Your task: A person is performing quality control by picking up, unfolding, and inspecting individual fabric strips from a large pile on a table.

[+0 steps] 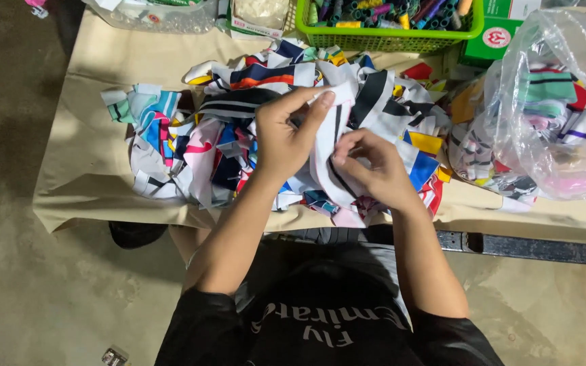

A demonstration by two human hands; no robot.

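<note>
A heap of colourful fabric scraps [198, 146] covers the middle of a table draped in beige cloth [86, 156]. Both my hands hold one white scrap with black stripes [325, 159] above the heap. My left hand [286, 132] pinches its upper edge between thumb and fingers. My right hand [367, 166] grips the same piece lower down, at its right side. The scrap hangs between the two hands and partly hides the pieces beneath.
A clear plastic bag [557, 102] stuffed with more scraps sits at the right. A green basket [388, 37] of coloured thread spools stands at the back, next to a green box [493, 37]. A clear bag [164, 17] lies back left. Concrete floor surrounds the table.
</note>
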